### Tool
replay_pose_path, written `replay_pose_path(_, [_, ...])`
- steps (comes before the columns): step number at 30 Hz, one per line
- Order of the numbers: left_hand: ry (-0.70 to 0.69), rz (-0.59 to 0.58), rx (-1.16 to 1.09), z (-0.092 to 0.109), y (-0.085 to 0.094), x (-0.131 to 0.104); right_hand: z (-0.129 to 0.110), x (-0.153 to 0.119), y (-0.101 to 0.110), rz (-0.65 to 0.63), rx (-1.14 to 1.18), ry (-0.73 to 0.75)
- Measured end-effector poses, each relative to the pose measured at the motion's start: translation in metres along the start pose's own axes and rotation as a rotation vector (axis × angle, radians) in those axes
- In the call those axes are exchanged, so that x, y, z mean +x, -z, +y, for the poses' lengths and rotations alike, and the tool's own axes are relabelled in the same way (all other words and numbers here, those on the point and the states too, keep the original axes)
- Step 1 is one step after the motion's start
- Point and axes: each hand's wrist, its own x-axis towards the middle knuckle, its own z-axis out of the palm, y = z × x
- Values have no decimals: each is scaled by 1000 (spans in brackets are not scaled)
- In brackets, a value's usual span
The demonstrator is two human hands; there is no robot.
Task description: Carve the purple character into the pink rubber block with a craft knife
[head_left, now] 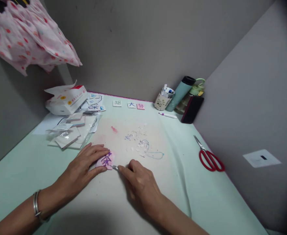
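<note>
A small pink carving block (106,160) with a purple character drawn on it lies flat on the table. My left hand (86,164) grips it between thumb and fingers from its left side. In my right hand (140,182) is a carving knife (115,167), its metal tip at the block's lower right edge; most of its handle is hidden by the fingers. Shavings (140,143) and a blue pen line lie scattered beyond my right hand. A pink smear (114,129) marks the work surface above the block.
Red-handled scissors (210,160) lie at the right. Along the back stand a pen cup (164,98), a teal bottle (181,94) and a phone (192,109), with a marker (168,115) in front. Small carved blocks (131,105), bagged blocks (72,130) and a tissue pack (66,99) sit further left.
</note>
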Motion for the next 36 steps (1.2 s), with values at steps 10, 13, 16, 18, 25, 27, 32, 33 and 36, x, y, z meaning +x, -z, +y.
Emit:
replay_pose_path(10, [-9, 17, 21, 1, 0, 1, 0, 1, 0, -21, 0, 3])
replay_pose_path(13, [-12, 13, 18, 0, 0, 1, -1, 1, 1, -18, -5, -4])
replay_pose_path(16, [-17, 6, 18, 0, 0, 1, -1, 3, 2, -30, -11, -15])
replay_pose_path(18, [-22, 14, 20, 0, 0, 1, -1, 5, 2, -40, -15, -18])
replay_pose_path(25, [-11, 4, 18, 1, 0, 0, 4, 0, 4, -28, 35, -2])
replay_pose_path(27, [-18, -1, 21, 1, 1, 0, 4, 0, 4, -32, 40, 0])
replay_pose_path(32, [-25, 5, 18, 1, 1, 1, 3, 4, 3, -36, 18, -3])
replay_pose_path(33, [-25, 3, 19, 0, 1, 1, 4, 5, 3, -37, 25, -2])
replay_pose_path(36, [-37, 0, 36, 0, 0, 0, 4, 3, 4, -32, 55, 5])
